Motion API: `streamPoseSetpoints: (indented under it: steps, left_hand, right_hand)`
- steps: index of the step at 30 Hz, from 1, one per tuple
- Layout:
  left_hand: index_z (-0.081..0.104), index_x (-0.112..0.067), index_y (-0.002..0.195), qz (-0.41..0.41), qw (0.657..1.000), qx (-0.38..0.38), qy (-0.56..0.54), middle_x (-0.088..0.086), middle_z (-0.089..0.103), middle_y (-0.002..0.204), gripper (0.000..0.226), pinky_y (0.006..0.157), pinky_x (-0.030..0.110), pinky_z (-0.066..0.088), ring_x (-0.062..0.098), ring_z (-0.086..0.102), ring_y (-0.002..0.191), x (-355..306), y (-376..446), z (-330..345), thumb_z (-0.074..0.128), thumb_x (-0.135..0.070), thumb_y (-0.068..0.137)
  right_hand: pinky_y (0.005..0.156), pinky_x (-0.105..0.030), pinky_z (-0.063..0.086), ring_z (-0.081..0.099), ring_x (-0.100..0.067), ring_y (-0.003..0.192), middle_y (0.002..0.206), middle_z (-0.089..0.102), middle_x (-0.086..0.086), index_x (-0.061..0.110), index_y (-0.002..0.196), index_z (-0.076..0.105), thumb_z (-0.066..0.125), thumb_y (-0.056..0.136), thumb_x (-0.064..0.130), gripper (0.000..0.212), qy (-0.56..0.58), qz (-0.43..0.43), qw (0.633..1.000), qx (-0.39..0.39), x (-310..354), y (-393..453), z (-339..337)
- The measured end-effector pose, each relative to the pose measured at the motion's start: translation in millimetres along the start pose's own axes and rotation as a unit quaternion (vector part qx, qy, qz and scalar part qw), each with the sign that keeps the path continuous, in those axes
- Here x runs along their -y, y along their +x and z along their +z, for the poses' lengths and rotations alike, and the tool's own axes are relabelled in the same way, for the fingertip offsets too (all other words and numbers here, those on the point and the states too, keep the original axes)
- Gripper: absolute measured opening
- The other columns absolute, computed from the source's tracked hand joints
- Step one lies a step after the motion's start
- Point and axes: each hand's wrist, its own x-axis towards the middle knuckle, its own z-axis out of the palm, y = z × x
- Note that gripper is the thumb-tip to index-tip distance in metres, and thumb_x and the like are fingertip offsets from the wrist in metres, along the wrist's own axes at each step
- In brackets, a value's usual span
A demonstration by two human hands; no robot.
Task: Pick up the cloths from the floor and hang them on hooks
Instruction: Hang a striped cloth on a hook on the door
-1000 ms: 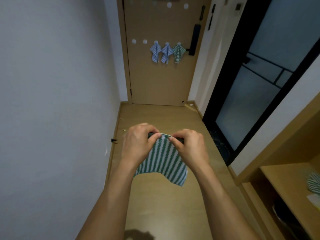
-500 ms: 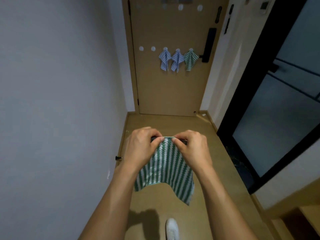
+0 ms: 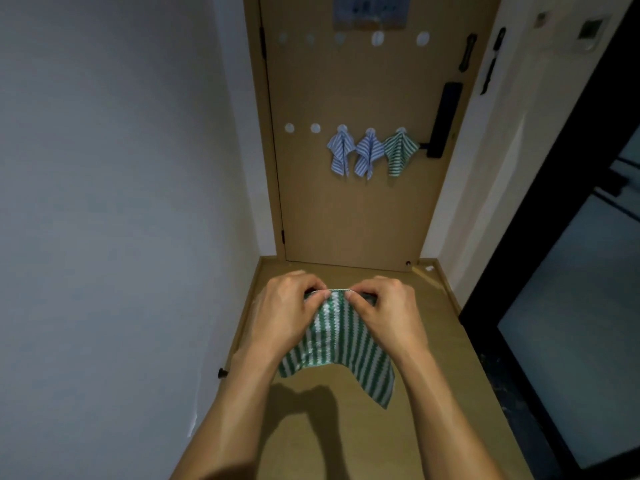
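1. Left hand [image 3: 284, 313]: fingers curled, pinching the top edge of a green-and-white striped cloth [image 3: 341, 344] between thumb and fingertips.
2. Right hand [image 3: 388, 315]: fingers curled likewise, pinching the same top edge just beside the left hand; the two thumbs sat close together, not quite touching.
3. Striped cloth in hand: hung down from both hands in the air above the floor [image 3: 363, 441], its lower corner drooping toward the right; its shadow fell on the floor below.
4. Door [image 3: 349, 216]: brown, shut, at the far end of the narrow hallway.
5. Hooks on door: a row of small white round hooks; two at the left, one [image 3: 289, 128] and the next [image 3: 315, 128], carried nothing.
6. Hung cloths: three side by side on the hooks to the right of the bare ones, namely a blue striped cloth [image 3: 340, 152], a second blue striped cloth [image 3: 367, 155] touching it, and a green striped cloth [image 3: 398, 152] nearest the door handle [image 3: 443, 119].
7. Upper row: further white round marks [image 3: 377, 38] near the door's top; whether these were hooks could not be told.
8. Wall [image 3: 121, 202]: plain white, at the left.
9. Glass panel [image 3: 581, 306]: dark-framed, at the right.
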Motion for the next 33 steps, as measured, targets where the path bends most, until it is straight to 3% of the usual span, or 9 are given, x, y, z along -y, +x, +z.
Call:
streamPoseSetpoints:
  steps: [6, 12, 20, 25, 30, 33]
  left_hand:
    - [0.073, -0.026, 0.086, 0.005, 1.000, -0.004, -0.022, -0.012, 0.066, 0.082, 0.011, 0.072, 0.038, 0.051, 0.007, 0.060, 0.079, 12.9, 74.0, 41.7, 0.065, -0.033, 0.090]
    - [0.073, -0.026, 0.086, 0.035, 0.998, -0.012, -0.044, -0.013, 0.065, 0.080, 0.009, 0.070, 0.037, 0.050, 0.005, 0.059, 0.076, 39.2, 171.7, 77.3, 0.067, -0.031, 0.089]
    - [0.073, -0.023, 0.085, 0.070, 0.995, -0.002, -0.070, -0.013, 0.065, 0.081, 0.012, 0.068, 0.023, 0.045, 0.002, 0.058, 0.075, 87.9, 330.9, 107.0, 0.066, -0.031, 0.090]
    - [0.073, -0.017, 0.084, 0.080, 0.995, 0.001, -0.067, -0.007, 0.068, 0.081, 0.014, 0.064, 0.020, 0.036, 0.008, 0.058, 0.075, 119.9, 410.4, 118.2, 0.066, -0.027, 0.091]
    - [0.072, -0.014, 0.081, 0.097, 0.991, -0.017, -0.094, -0.006, 0.066, 0.077, 0.019, 0.067, 0.029, 0.045, 0.010, 0.060, 0.072, 146.3, 462.0, 134.4, 0.061, -0.027, 0.091]
    - [0.071, -0.017, 0.083, 0.073, 0.996, -0.012, -0.053, -0.005, 0.067, 0.080, 0.023, 0.069, 0.034, 0.051, 0.014, 0.061, 0.073, 162.4, 498.8, 147.2, 0.055, -0.031, 0.090]
  right_hand:
    - [0.067, -0.017, 0.036, 0.057, 0.000, 0.076, 0.085, 0.070, 0.011, 0.026, 0.090, 0.077, 0.066, 0.088, 0.030, 0.012, -0.005, 0.009, 1.000, -0.014, -36.2, 70.7, 5.7]
    - [0.069, -0.024, 0.042, 0.059, -0.005, 0.078, 0.086, 0.070, 0.009, 0.026, 0.091, 0.077, 0.065, 0.088, 0.033, 0.014, -0.030, 0.036, 0.999, -0.025, -67.2, 164.3, 19.5]
    - [0.074, -0.026, 0.049, 0.063, -0.005, 0.079, 0.089, 0.073, 0.010, 0.025, 0.091, 0.077, 0.064, 0.090, 0.030, 0.015, -0.056, 0.048, 0.997, -0.035, -82.5, 312.7, 35.3]
    - [0.070, -0.020, 0.044, 0.062, -0.006, 0.081, 0.091, 0.073, 0.009, 0.023, 0.091, 0.077, 0.063, 0.091, 0.027, 0.014, -0.061, 0.045, 0.997, -0.028, -90.8, 391.8, 54.7]
    - [0.067, -0.020, 0.040, 0.060, -0.008, 0.079, 0.089, 0.071, 0.008, 0.024, 0.090, 0.077, 0.063, 0.090, 0.027, 0.014, -0.045, 0.049, 0.998, -0.017, -108.6, 458.2, 76.2]
    - [0.067, -0.024, 0.042, 0.061, -0.012, 0.080, 0.089, 0.071, 0.005, 0.024, 0.089, 0.076, 0.063, 0.089, 0.028, 0.014, -0.042, 0.041, 0.998, -0.002, -124.0, 500.1, 92.5]
